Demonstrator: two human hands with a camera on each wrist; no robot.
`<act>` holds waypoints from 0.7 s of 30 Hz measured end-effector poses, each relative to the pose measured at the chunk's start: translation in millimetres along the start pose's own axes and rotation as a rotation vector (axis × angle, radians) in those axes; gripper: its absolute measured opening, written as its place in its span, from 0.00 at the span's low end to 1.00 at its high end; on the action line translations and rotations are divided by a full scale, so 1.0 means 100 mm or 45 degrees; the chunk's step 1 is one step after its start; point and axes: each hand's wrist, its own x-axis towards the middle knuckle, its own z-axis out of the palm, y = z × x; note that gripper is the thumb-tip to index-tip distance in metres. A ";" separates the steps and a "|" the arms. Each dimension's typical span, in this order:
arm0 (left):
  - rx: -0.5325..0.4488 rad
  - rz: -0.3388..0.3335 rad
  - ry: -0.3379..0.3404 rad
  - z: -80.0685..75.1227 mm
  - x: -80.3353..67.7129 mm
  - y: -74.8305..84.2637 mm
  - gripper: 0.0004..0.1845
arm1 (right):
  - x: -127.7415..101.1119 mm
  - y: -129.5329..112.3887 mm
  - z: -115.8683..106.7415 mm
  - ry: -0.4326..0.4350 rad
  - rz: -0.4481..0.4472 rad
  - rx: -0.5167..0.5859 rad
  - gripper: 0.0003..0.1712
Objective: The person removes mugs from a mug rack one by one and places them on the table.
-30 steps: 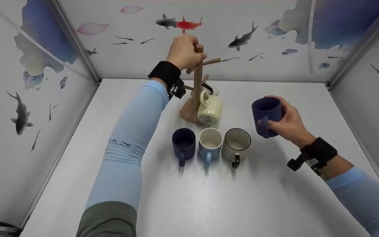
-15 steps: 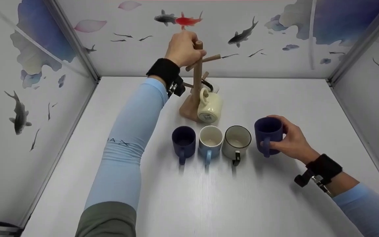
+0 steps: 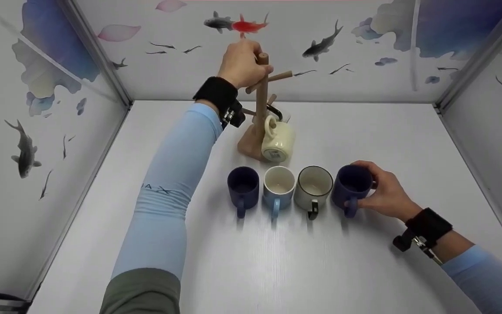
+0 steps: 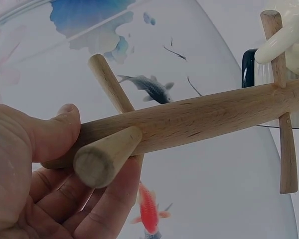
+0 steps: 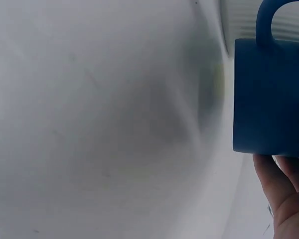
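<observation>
1. The right hand point(image 3: 384, 192) curls its fingers round a dark blue mug point(image 3: 352, 186) at the right end of a row of mugs on the white table point(image 3: 277, 261); the mug is upright, its handle toward the near edge, and its inside looks empty.
2. Left of it, close together, stand a cream mug with a dark rim point(image 3: 313, 186), a light blue mug point(image 3: 279, 185) and another dark blue mug point(image 3: 242, 186), all upright with handles facing near; nothing shows inside them.
3. The left hand point(image 3: 240, 65) grips the top of the wooden mug tree point(image 3: 260, 100) at the far middle of the table; a cream mug point(image 3: 278, 138) hangs low on it by its handle.
4. Pale walls printed with fish point(image 3: 323, 45) and blue blotches enclose the table on three sides.
5. The left wrist view shows thumb and fingers point(image 4: 45, 144) wrapped round the post beside a peg, which the head view hides; the right wrist view shows the blue mug's side and handle loop point(image 5: 274, 20).
</observation>
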 end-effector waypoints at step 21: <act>-0.011 -0.012 0.004 0.00 0.00 -0.01 0.20 | -0.03 0.12 0.05 -0.073 -0.046 -0.037 0.58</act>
